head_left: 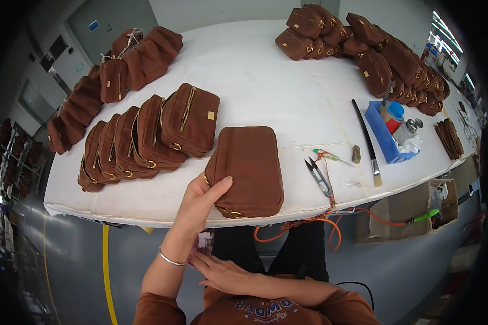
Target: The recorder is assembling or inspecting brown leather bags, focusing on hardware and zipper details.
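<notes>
A brown fabric pouch [248, 168] with a gold zipper lies flat at the near edge of the white table [276, 92]. My left hand [200, 203], with a thin bangle on the wrist, grips the pouch's near left corner, thumb on top. My right hand [222, 273] rests flat on my lap below the table edge with its fingers apart and nothing in it. A small pinkish object [204, 241] sits just above it; what it is cannot be made out.
A row of like pouches [146, 135] leans together to the left. More are piled at the back left [130, 59] and back right [374, 49]. Thread snips [319, 176], a long brush [367, 143], a blue tray [387, 135] and an orange cord [331, 222] lie to the right.
</notes>
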Demonstrator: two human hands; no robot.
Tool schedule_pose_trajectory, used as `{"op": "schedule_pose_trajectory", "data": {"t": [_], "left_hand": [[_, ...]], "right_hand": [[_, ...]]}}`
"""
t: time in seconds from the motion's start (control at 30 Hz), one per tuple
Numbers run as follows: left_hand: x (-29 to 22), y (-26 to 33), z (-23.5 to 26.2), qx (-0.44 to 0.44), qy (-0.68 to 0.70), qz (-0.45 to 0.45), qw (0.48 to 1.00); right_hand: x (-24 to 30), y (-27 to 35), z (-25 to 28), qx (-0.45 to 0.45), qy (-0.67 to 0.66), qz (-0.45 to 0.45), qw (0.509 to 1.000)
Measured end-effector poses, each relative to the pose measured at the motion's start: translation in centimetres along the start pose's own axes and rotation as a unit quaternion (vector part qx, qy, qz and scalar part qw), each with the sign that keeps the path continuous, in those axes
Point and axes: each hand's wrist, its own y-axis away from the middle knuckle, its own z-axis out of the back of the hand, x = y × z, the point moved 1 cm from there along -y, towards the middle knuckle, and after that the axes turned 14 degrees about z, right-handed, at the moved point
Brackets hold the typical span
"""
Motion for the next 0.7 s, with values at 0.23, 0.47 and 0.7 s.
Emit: {"op": "schedule_pose_trajectory", "data": {"t": [0.23, 0.47, 0.7], "left_hand": [[0.9, 0.6, 1.1, -0.007, 0.01, 0.01, 1.0], [1.8, 1.8, 0.4, 0.029, 0.036, 0.011, 0.999], [6.8, 2.4, 2.1, 0.287, 0.136, 0.064, 0.946]], "right_hand": [[-0.1, 0.0, 5.4, -0.01, 0.003, -0.017, 1.0], [1.3, 3.0, 13.4, -0.461, 0.002, -0.089, 0.883], [-2.6, 2.1, 16.6, -0.554, -0.129, -0.138, 0.811]]}}
